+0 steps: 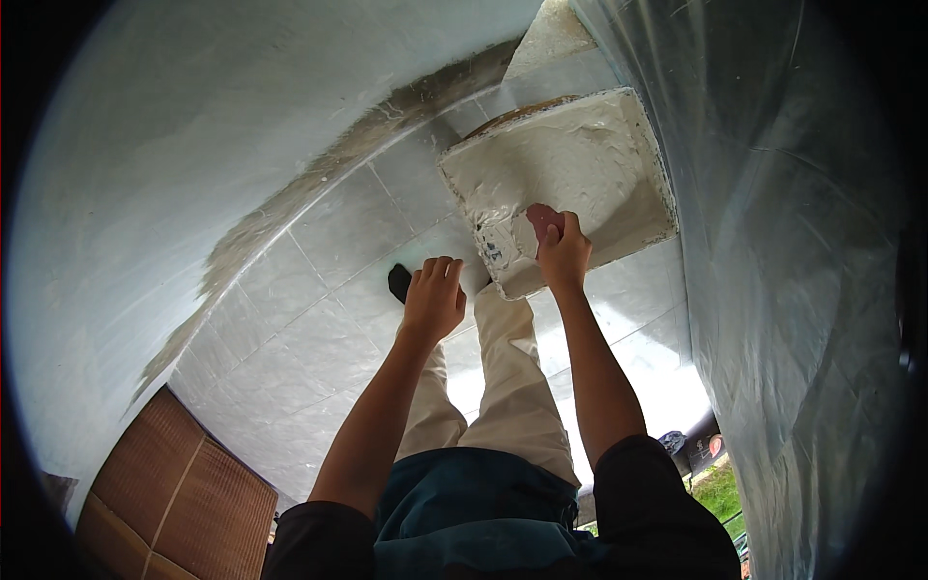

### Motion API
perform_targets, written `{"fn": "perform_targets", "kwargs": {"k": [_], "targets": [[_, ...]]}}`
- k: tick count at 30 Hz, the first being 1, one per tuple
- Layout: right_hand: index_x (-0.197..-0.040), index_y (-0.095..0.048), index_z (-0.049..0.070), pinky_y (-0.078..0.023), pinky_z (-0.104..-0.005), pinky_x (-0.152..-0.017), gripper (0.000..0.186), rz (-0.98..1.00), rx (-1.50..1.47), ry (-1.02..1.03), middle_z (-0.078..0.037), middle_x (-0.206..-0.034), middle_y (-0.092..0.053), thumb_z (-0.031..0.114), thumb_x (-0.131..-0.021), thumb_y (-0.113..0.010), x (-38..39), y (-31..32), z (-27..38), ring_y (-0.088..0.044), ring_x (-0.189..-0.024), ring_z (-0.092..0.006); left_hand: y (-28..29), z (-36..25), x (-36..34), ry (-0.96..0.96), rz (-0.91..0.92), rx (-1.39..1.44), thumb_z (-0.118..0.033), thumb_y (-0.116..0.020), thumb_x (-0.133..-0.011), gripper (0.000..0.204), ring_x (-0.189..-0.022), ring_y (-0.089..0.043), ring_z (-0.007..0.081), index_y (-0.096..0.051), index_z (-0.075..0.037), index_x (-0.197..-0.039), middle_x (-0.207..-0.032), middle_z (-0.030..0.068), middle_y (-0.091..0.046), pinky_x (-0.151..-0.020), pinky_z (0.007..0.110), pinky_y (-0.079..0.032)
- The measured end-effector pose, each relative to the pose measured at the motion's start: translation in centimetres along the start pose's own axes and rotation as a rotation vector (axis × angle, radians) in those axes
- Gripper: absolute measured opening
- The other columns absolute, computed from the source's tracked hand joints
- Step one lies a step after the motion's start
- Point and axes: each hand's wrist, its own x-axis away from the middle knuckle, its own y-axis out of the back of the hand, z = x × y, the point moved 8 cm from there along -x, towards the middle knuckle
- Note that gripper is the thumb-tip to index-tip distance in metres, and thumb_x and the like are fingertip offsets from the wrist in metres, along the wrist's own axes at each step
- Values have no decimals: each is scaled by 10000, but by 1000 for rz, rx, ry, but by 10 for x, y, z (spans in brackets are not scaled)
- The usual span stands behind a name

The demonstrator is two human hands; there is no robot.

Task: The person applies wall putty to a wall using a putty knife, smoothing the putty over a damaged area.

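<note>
A rectangular tub with a crusted rim holds off-white plaster, smeared thick along its sides. Over the near part of it, my right hand grips a small reddish-brown piece, with my thumb pressed against it. Whether that piece is a tool's handle or a loose scraper I cannot make out. To the left of the tub, my left hand hangs above the floor near my dark-socked foot. Its fingers are loosely bent, and nothing shows in them.
Grey floor tiles lie under me. On the left rises a pale wall with a rough, unpainted strip along its base. Translucent plastic sheeting hangs at the right. A brown ribbed panel stands at the lower left.
</note>
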Motion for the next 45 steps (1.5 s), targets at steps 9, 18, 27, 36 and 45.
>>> {"fn": "perform_targets", "kwargs": {"k": [9, 18, 27, 36, 45], "targets": [[-1051, -561, 17, -503, -515, -737, 194, 77, -11, 80, -240, -909, -674, 37, -864, -605, 11, -10, 2, -651, -874, -448, -5, 6, 6, 42, 18, 3, -28, -607, -783, 372, -1085, -553, 331, -555, -41, -1151, -1140, 141, -593, -908, 456, -451], [-1077, -567, 11, -508, -511, -733, 229, 126, -55, 94, -243, -902, -674, 41, -856, -616, 20, -21, -4, -654, -869, -448, -4, 7, 5, 35, 5, -5, -29, -611, -782, 382, -1080, -555, 334, -555, -38, -1160, -1136, 145, -593, -924, 455, -451], [-1081, -567, 0, -520, -497, -735, 241, 112, -129, 128, -240, -912, -676, 57, -855, -627, 27, -23, -5, -661, -861, -445, -5, 8, 8, 43, 11, -2, -29, -614, -780, 386, -1066, -553, 335, -550, -38, -1161, -1128, 144, -589, -920, 452, -455], [-1112, -583, -3, -515, -492, -795, 272, 163, -111, 57, -247, -935, -682, 85, -856, -619, 31, -23, -13, -661, -900, -438, -4, 8, 6, 47, 21, -13, -37, -614, -783, 392, -1076, -550, 337, -549, -35, -1169, -1142, 146, -590, -936, 456, -453], [-1135, -609, -21, -510, -460, -863, 341, 232, -122, -50, -266, -995, -676, 132, -831, -624, 27, -24, -20, -653, -962, -431, -4, 13, 4, 42, 15, -43, -83, -622, -788, 406, -1102, -549, 309, -547, -48, -1186, -1149, 122, -587, -891, 447, -457]]}}
